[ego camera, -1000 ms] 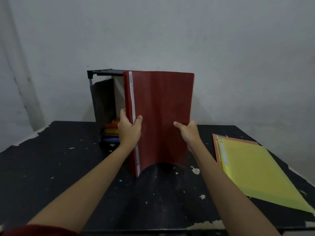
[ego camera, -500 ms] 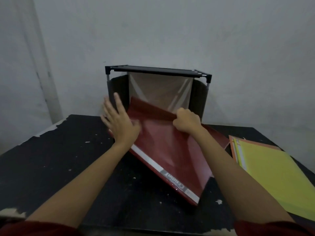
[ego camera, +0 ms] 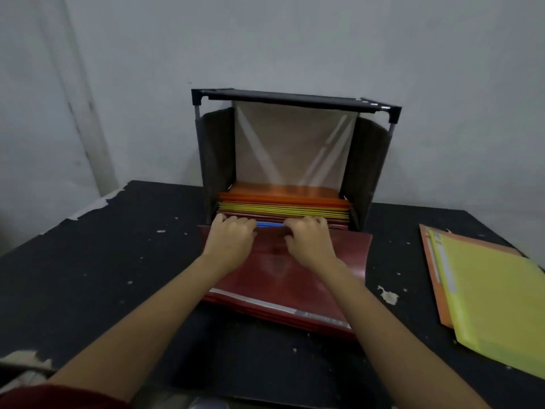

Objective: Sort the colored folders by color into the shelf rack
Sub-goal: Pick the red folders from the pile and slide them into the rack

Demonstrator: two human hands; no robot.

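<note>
A dark red folder lies flat on the black table, its far edge at the mouth of the black shelf rack. My left hand and my right hand rest side by side on that far edge, fingers curled against the stack in the rack. The stack holds orange folders on top, yellow folders under them, then dark red ones. A strip of blue folder shows between my hands. What the fingertips grip is hidden.
At the right side of the table lies a yellow folder on top of an orange folder. A grey wall stands right behind the rack. The table's paint is chipped in spots.
The red folder went from standing upright in both hands to lying flat in front of the rack. Both hands moved forward to its far edge at the rack opening.
</note>
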